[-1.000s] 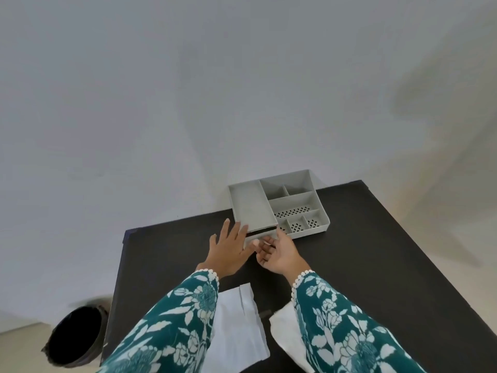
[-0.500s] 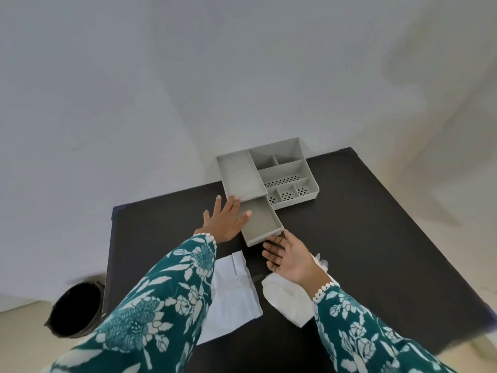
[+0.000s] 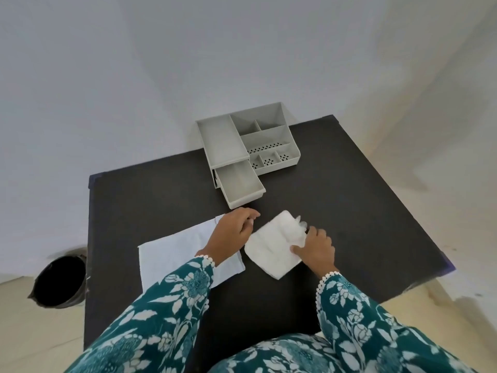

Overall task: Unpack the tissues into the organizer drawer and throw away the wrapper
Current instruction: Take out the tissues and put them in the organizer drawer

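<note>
The tissue pack (image 3: 271, 246) lies on the dark counter (image 3: 349, 200), its long axis running diagonally toward the open organizer drawer (image 3: 240, 187) just beyond. The right hand (image 3: 314, 247) is on its near right edge, fingers curled onto the wrapper. The left hand (image 3: 232, 232) rests beside its left edge, fingers loosely bent, holding nothing.

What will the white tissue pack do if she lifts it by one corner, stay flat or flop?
The tissue pack will probably flop: it looks soft and dented where the right hand presses it. It likely weighs little, being thin. The crinkly clear wrapper at its far end may feel slippery.
</note>
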